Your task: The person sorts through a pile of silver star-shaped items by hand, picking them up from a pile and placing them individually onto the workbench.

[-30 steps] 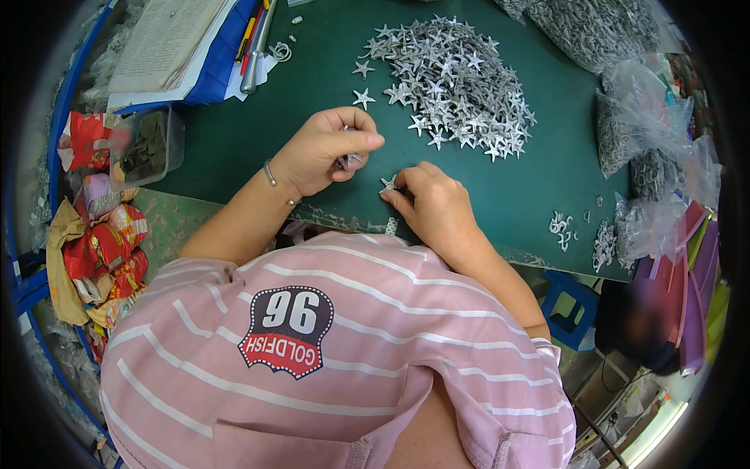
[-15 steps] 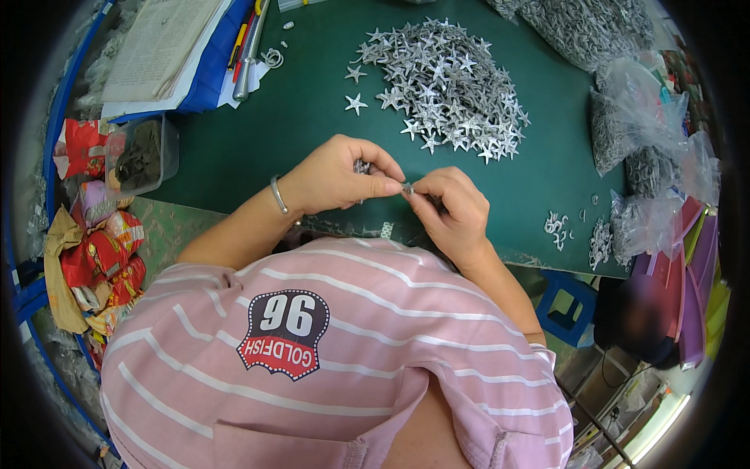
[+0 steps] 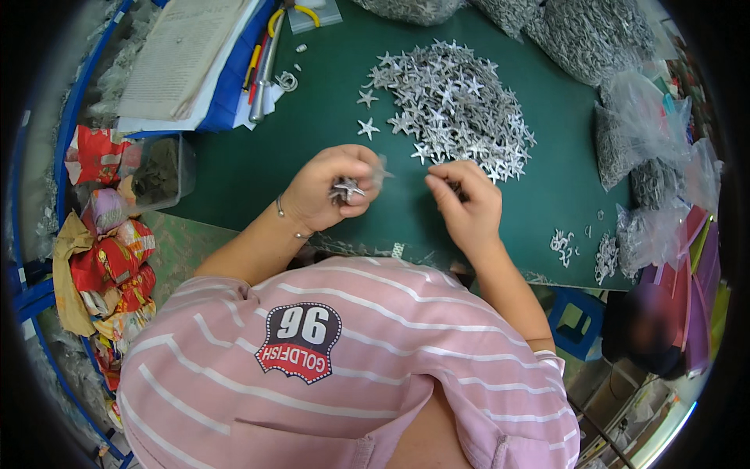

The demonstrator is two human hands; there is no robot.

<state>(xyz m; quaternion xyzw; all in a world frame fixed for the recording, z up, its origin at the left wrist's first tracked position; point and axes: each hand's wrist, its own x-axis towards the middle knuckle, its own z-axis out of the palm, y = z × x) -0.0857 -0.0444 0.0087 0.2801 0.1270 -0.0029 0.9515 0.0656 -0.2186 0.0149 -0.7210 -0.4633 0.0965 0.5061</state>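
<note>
My left hand (image 3: pixel 319 184) is closed around several small silver stars (image 3: pixel 346 189), starfish-shaped metal pieces lying in its curled fingers. At its fingertips one more star (image 3: pixel 380 172) shows, blurred by motion. Apart from it, my right hand (image 3: pixel 475 209) is closed, thumb against forefinger; a bit of something greyish shows inside the curled fingers, too hidden to name. Just beyond both hands a large heap of silver stars (image 3: pixel 453 102) lies on the green tabletop (image 3: pixel 273 176). Two loose stars (image 3: pixel 368 128) lie left of the heap.
Clear bags of grey metal pieces (image 3: pixel 590 35) line the far right. Small silver hooks (image 3: pixel 561 246) lie near the right edge. Papers on a blue folder (image 3: pixel 187 62), yellow-handled pliers (image 3: pixel 293 14) and a plastic tub (image 3: pixel 164 172) are at left. A blue stool (image 3: pixel 576 320) stands below the table.
My hands have come apart; they were touching over a small piece. The left hand has turned, showing the stars in it. The whole view has shifted slightly.
</note>
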